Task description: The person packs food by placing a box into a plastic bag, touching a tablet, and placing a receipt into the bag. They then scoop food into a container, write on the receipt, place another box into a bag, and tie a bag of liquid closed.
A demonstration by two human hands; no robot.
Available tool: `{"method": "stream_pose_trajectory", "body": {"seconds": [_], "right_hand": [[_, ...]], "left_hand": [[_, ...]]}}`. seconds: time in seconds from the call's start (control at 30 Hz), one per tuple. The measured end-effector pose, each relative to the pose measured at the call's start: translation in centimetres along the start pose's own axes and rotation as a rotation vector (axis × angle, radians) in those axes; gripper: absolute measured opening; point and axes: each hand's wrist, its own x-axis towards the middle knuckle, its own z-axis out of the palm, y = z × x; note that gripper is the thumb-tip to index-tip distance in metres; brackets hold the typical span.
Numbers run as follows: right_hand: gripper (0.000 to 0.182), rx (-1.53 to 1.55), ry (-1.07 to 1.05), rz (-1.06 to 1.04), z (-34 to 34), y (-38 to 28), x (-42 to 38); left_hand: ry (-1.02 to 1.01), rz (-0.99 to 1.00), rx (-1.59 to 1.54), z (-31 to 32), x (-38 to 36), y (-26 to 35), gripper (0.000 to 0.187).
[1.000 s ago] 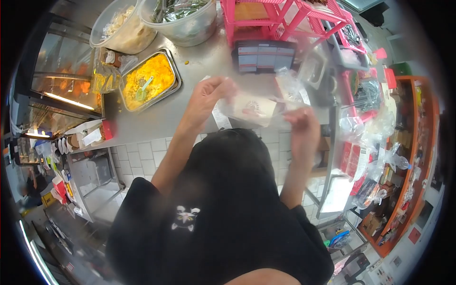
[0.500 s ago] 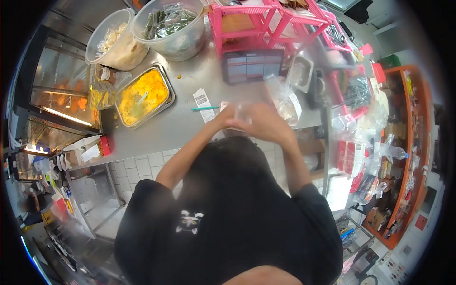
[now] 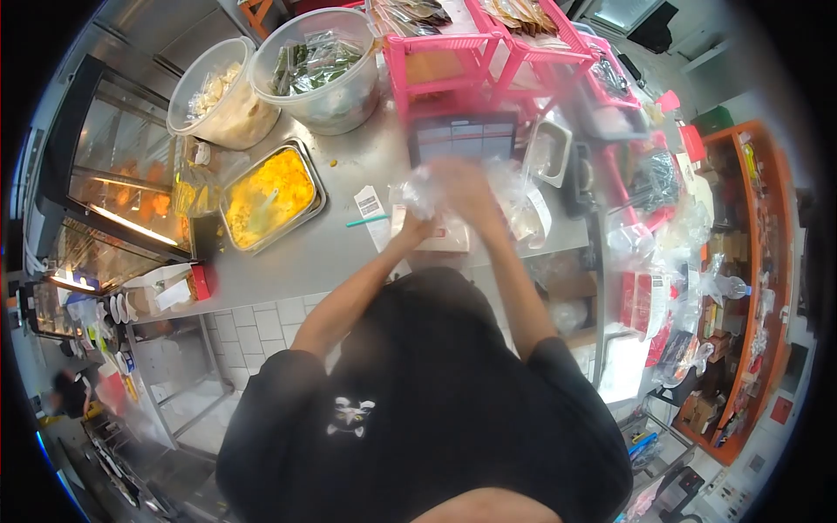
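Note:
A crumpled clear plastic bag (image 3: 422,193) is held up over the steel counter in front of me. Its lower part is pinched in my left hand (image 3: 419,228). My right hand (image 3: 468,190) is at the bag's right side, its fingers smeared by motion, so its grip does not show. Below both hands lies a pale box with red print (image 3: 449,239), partly covered by them. To its left are a printed paper slip (image 3: 369,202) and a thin teal stick (image 3: 365,221). Behind my right hand stands a touchscreen (image 3: 475,138).
A metal tray of yellow food (image 3: 272,196) with a utensil in it sits left, beside a heated display case (image 3: 122,187). Two clear tubs (image 3: 318,105) and pink racks (image 3: 449,91) line the back. More plastic bags (image 3: 523,205) and a steel pan (image 3: 548,152) are at right.
My hands have moved apart, the right one up and away toward the screen. The clear bag now spreads out between them, and more of the box shows below. The camera view has shifted slightly.

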Motion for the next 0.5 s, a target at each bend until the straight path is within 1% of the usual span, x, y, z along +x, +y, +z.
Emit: {"method": "stream_pose_trajectory", "body": {"seconds": [0.07,0.1,0.13,0.17,0.2,0.23,0.27,0.33,0.4,0.43,0.47,0.5], "right_hand": [[0.046,-0.187,0.097,0.236,-3.0,2.1,0.3],[0.046,-0.186,0.101,0.243,-3.5,3.1,0.0],[0.046,-0.134,-0.011,0.543,-3.8,4.2,-0.3],[0.046,-0.077,-0.128,0.839,-4.0,5.1,-0.5],[0.046,-0.076,-0.128,0.842,-3.6,5.3,-1.0],[0.046,-0.010,0.007,0.747,-2.4,5.2,-1.6],[0.046,0.053,0.138,0.652,-0.9,4.6,-2.5],[0.041,0.063,0.428,0.260,4.0,-2.3,-6.1],[0.035,0.275,-0.608,0.337,2.5,-2.4,-9.5],[0.035,0.288,-0.617,0.338,2.3,-1.5,-9.6],[0.034,0.274,-0.412,0.312,2.5,-0.5,-9.8],[0.034,0.250,-0.213,0.281,2.1,0.4,-9.6]], "left_hand": [[-0.211,-0.752,-0.051,-5.7,5.5,7.0,0.053],[-0.167,-0.786,-0.125,-7.1,7.3,8.9,0.055],[-0.122,-0.816,-0.199,-7.9,8.9,9.4,0.058],[-0.058,-0.454,0.055,-8.2,10.3,6.4,0.053],[0.009,-0.089,0.299,-8.6,11.0,3.7,0.049],[-0.089,-0.014,0.572,-10.4,12.0,5.3,0.040],[-0.189,0.060,0.842,-12.6,13.7,8.1,0.043],[0.037,0.073,0.748,-15.9,14.3,12.1,0.057],[-0.080,0.086,1.041,-20.0,13.6,13.3,0.059],[-0.086,0.074,1.050,-22.8,12.6,10.7,0.059],[-0.084,-0.059,0.599,-25.7,11.1,6.9,0.062],[-0.060,-0.185,0.147,-27.1,10.0,4.9,0.065]]}}
